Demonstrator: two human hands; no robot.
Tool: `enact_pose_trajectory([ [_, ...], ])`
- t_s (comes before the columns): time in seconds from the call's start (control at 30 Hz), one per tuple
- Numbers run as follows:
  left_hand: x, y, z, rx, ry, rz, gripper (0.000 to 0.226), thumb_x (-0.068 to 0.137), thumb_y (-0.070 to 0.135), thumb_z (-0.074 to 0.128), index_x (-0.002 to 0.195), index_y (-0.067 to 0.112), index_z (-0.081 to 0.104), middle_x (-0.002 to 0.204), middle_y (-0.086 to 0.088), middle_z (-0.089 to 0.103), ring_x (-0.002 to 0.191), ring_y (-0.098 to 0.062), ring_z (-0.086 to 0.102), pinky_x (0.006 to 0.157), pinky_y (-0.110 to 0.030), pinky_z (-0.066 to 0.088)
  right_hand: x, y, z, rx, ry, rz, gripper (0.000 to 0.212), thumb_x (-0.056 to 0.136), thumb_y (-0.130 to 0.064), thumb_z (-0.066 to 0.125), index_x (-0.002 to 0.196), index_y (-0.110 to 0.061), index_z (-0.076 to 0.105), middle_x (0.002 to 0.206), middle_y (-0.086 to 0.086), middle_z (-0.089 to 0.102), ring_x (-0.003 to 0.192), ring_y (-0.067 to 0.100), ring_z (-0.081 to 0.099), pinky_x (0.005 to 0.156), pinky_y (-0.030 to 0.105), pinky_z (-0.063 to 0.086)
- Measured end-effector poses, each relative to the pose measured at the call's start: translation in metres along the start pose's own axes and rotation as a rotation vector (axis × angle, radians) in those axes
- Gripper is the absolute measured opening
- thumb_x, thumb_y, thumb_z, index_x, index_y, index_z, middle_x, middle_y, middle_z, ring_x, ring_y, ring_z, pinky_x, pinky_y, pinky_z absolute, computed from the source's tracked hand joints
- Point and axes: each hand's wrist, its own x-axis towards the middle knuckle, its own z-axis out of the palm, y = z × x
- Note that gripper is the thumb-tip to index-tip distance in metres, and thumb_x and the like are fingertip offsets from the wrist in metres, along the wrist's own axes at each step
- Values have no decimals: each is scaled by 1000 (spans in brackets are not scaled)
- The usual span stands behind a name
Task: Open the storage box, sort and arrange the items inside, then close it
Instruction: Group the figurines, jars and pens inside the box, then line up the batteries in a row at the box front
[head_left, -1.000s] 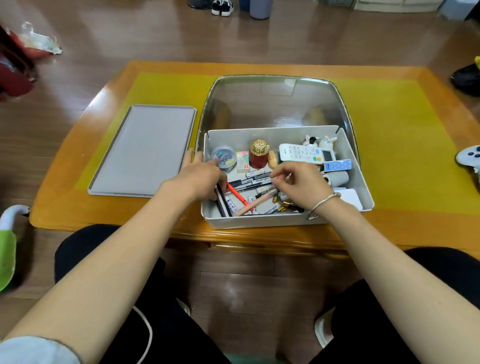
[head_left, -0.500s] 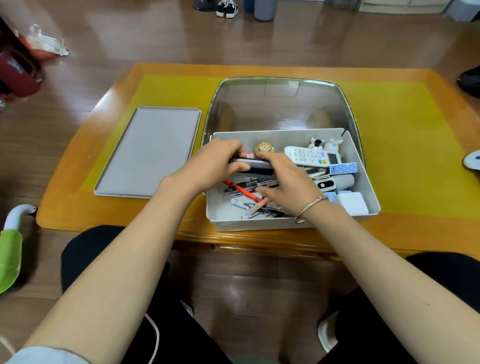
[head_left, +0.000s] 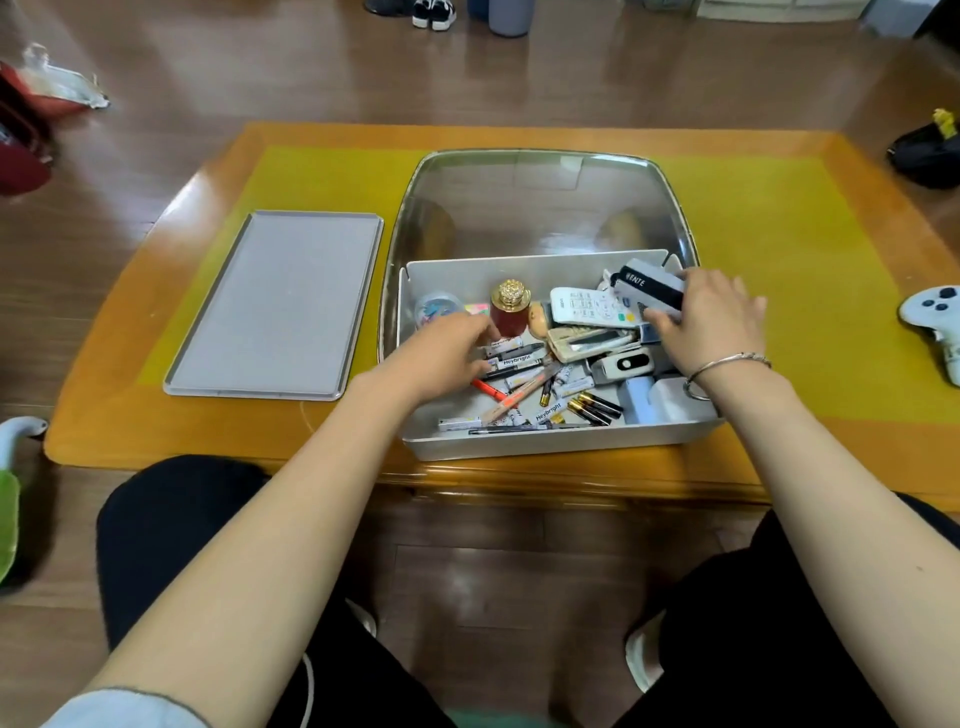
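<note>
Grey plastic storage box (head_left: 561, 447) sits centre frame on the yellow-topped wooden table (head_left: 779, 260), lid off; its flat grey rectangular lid (head_left: 275, 306) lies left of it on the table, just beside. Box is a shallow open tray w/ straight walls, resting partly inside/over a clear curved plastic bin (head_left: 540, 202) behind it; exact nesting can't be told.

Contents are a jumble: red bottle w/ gold ornate cap (head_left: 510, 312) upright at back centre, round clear tub of coloured bits (head_left: 436, 309) at back left, white remote control w/ buttons (head_left: 589, 306) to the right of the bottle. Front centre holds loose markers, pens and labelled sticks (head_left: 519, 364), an orange pen (head_left: 491, 389) and several black-gold batteries (head_left: 595, 408). White blocky adapters (head_left: 660, 402) fill the front right corner.

Left hand (head_left: 441, 353) reaches into the box's left-middle, fingers curled down over the markers; whether it pinches one can't be told. Right hand (head_left: 711, 322) at the box's upper right grips a grey-and-black rectangular device (head_left: 649, 286), fingers wrapped on its end, a silver bangle (head_left: 727, 364) on the wrist.

White game controller (head_left: 935, 322) lies at right frame edge on the table.
</note>
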Motion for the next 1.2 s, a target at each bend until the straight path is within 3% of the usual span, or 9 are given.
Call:
enact_pose_trajectory([
  [0.17, -6, -14, -1, 154, 35, -2, 31, 88, 18, 64, 119, 19, 59, 125, -4, 60, 112, -23, 53, 91, -34, 44, 4, 2, 3, -58, -28, -6, 51, 85, -48, 59, 124, -15, 54, 128, 14, 50, 115, 35, 41, 91, 44, 31],
  [0.3, -14, -26, -2, 280, 302, 14, 22, 87, 23, 64, 110, 23, 66, 120, -2, 62, 116, -28, 42, 89, -37, 28, -1, -4, 1, 48, 72, -41, 46, 84, -43, 63, 122, -17, 56, 127, 10, 50, 114, 33, 41, 90, 43, 30],
  [0.4, -19, -37, 2, 269, 397, -43, 20, 87, 21, 66, 107, 22, 68, 120, -3, 61, 118, -28, 39, 92, -38, 28, -7, -25, -5, 192, 179, -208, 29, 83, -34, 67, 108, -19, 64, 112, 8, 57, 107, 31, 47, 85, 39, 32],
  [0.53, -22, -41, 7, 248, 413, -56, 19, 85, 20, 68, 104, 20, 69, 122, -2, 58, 120, -25, 37, 94, -39, 30, -19, -68, -2, 221, -186, -602, 22, 83, -27, 67, 103, -18, 68, 101, 6, 63, 102, 27, 54, 90, 38, 42],
  [0.67, -25, -43, 8, 137, 485, -90, 19, 87, 15, 65, 106, 19, 65, 128, -2, 53, 122, -23, 37, 96, -38, 37, -29, -102, 16, -76, -456, -775, 24, 83, -24, 66, 106, -25, 67, 106, -1, 61, 104, 21, 52, 87, 35, 45],
  [0.8, -27, -46, 3, -33, 519, -181, 36, 92, 15, 60, 127, 18, 52, 136, -4, 44, 117, -20, 51, 85, -23, 44, -24, -114, 24, 7, -469, -709, 17, 92, -30, 54, 96, -17, 65, 93, 5, 65, 90, 25, 59, 70, 29, 39],
  [0.93, -28, -46, 4, -66, 526, -196, 41, 94, 17, 57, 133, 18, 45, 137, -6, 43, 114, -21, 55, 79, -20, 40, -22, -129, 34, 148, -428, -638, 21, 89, -30, 57, 100, -13, 62, 96, 9, 65, 89, 26, 58, 82, 36, 42],
  [1.03, -27, -46, 5, -64, 540, -203, 39, 94, 16, 56, 132, 17, 45, 137, -6, 42, 113, -21, 55, 80, -20, 41, -24, -145, 44, 123, -534, -596, 29, 83, -41, 64, 91, -13, 63, 85, 6, 61, 77, 21, 52, 68, 28, 39],
  [1.2, -27, -48, 6, -79, 543, -198, 38, 94, 16, 56, 131, 16, 46, 136, -5, 41, 114, -20, 54, 82, -21, 42, -22, -151, 50, 84, -493, -595, 7, 75, -18, 58, 74, -14, 53, 63, 0, 44, 67, 26, 51, 59, 25, 35],
])
